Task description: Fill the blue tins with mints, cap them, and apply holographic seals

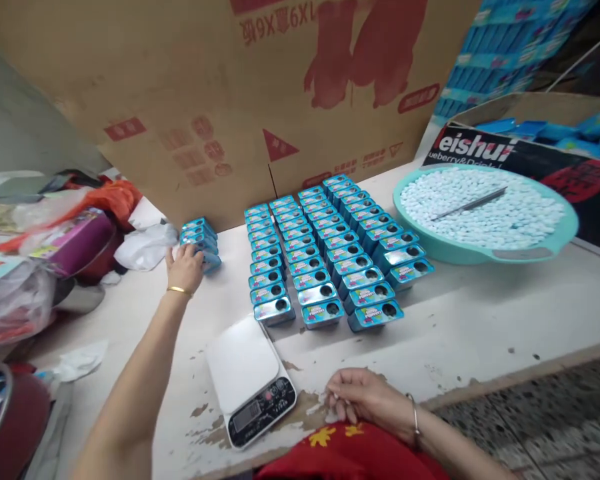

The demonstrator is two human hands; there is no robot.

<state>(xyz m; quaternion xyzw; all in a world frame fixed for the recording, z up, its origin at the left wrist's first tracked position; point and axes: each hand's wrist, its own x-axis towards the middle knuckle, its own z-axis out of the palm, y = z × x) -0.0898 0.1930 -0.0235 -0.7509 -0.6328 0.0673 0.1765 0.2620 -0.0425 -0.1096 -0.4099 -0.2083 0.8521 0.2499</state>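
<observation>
My left hand (184,267) reaches out across the white table (480,327) and rests against a short row of small blue tins (200,239) at the left; its fingers curl around the nearest tin. Right of it, several rows of the same blue tins (330,257) stand open-holed in a neat block. My right hand (363,397) lies near the table's front edge, fingers curled in, with a few small white pieces pinched at the fingertips. A white digital kitchen scale (250,380) sits between my two arms.
A teal basin (570,233) full of pale blue candies, with a metal tool lying on them, stands at the right. A large cardboard sheet (220,87) walls off the back. Plastic bags and clutter (55,247) crowd the left. A red garment (350,453) covers my lap.
</observation>
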